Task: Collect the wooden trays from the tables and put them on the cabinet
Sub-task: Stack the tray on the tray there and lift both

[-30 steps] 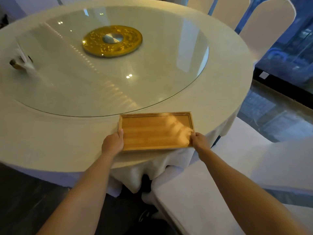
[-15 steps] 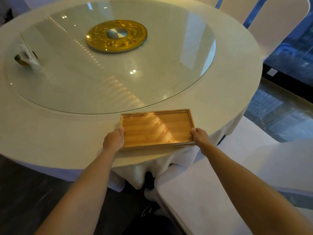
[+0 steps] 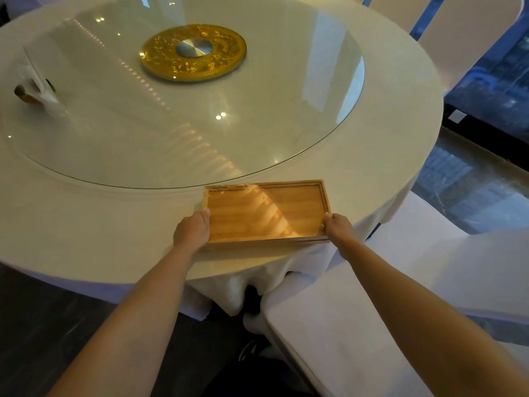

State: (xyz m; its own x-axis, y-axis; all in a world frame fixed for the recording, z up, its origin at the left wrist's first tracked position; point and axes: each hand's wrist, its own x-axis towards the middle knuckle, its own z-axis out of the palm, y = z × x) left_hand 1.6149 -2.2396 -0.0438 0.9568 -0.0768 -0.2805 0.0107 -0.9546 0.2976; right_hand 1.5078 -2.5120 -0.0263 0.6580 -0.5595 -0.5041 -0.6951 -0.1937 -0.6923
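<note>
A rectangular wooden tray (image 3: pixel 266 213), wrapped in clear film, sits near the front edge of a round table (image 3: pixel 86 239) covered in white cloth. My left hand (image 3: pixel 191 231) grips the tray's left short side, thumb on the rim. My right hand (image 3: pixel 337 227) grips the right short side near its front corner. The tray looks slightly raised at its near edge, casting a shadow on the cloth. No cabinet is in view.
A glass turntable (image 3: pixel 114 133) with a gold centre disc (image 3: pixel 193 51) fills the table's middle. A folded napkin in a holder (image 3: pixel 33 87) stands at the left. A white-covered chair (image 3: pixel 357 325) sits close at the front right; more chairs (image 3: pixel 469 44) stand behind the table.
Both hands stay on the tray's ends. The tray has shifted slightly, and its near edge seems to have come up off the cloth. My view has moved a little closer.
</note>
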